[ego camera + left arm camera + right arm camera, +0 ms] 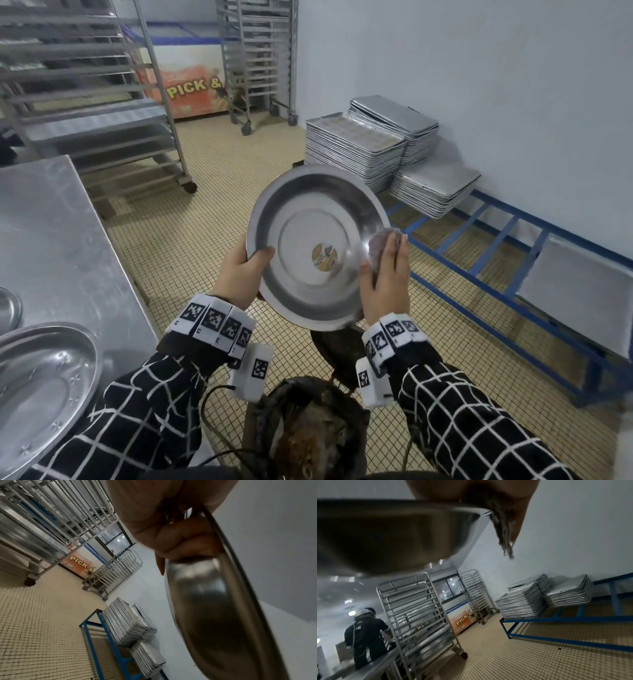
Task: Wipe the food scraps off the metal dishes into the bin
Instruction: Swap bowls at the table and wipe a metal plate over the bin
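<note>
Nearest, at six o'clock on the floor, sits the dark bin, its mouth smeared with brown scraps. Directly above it the person holds the round metal dish tilted up, hollow side facing them, a small round sticker at its centre. The left hand grips the rim at nine o'clock, thumb curled over the inside and fingers wrapped behind the edge, as the left wrist view shows. The right hand lies flat against the rim at three o'clock, fingers straight, pressing a dark cloth to the metal; in the right wrist view the cloth's frayed strands hang past the dish's edge. The dish's lower rim hangs clear above the bin.

At eight o'clock a steel surface runs along the person's left, its corner close to the left elbow, with another metal dish near its edge. At three o'clock a low blue frame lines the wall, carrying stacks of flat trays; open tiled floor lies between it and the surface. Farther off, at eleven and twelve o'clock, stand wheeled tray racks and a chest lettered "PICK &". Another person stands beyond a rack.
</note>
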